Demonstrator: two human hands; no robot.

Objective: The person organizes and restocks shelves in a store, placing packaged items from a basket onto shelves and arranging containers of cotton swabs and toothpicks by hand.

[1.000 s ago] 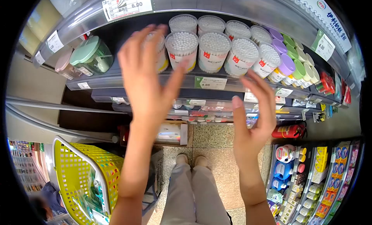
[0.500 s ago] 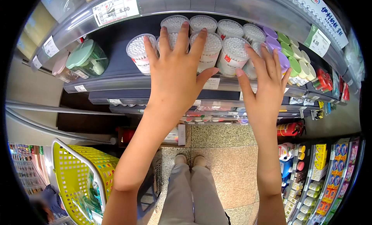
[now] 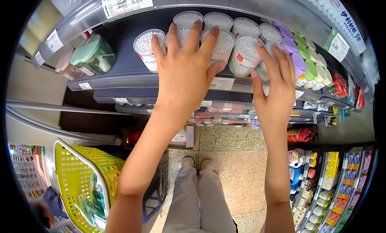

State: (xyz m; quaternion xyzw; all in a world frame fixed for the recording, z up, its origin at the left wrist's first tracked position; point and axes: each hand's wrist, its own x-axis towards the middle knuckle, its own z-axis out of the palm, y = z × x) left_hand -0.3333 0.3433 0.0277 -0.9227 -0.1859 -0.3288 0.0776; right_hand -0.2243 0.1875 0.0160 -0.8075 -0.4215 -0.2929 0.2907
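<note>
Clear round tubs of white cotton swabs stand in two rows on the dark shelf. My left hand is open, fingers spread over the front row. Its fingertips lie on or just above the swab tubs in the middle and partly hide them. The leftmost swab tub shows beside its index-side gap of fingers. My right hand is open, thumb apart from the fingers, at the right end of the row. Its fingertips are at the right side of a front swab tub; whether they touch it I cannot tell.
Green-lidded container stands left on the shelf. Purple, green and cream tubs line its right side. A yellow-green basket is at lower left, a fire extinguisher at right. Stocked shelves fill the lower right; another person is partly visible.
The shelf and tubs sit slightly further right in view. My right hand's fingers have drawn closer together. My left hand stays spread over the swab tubs.
</note>
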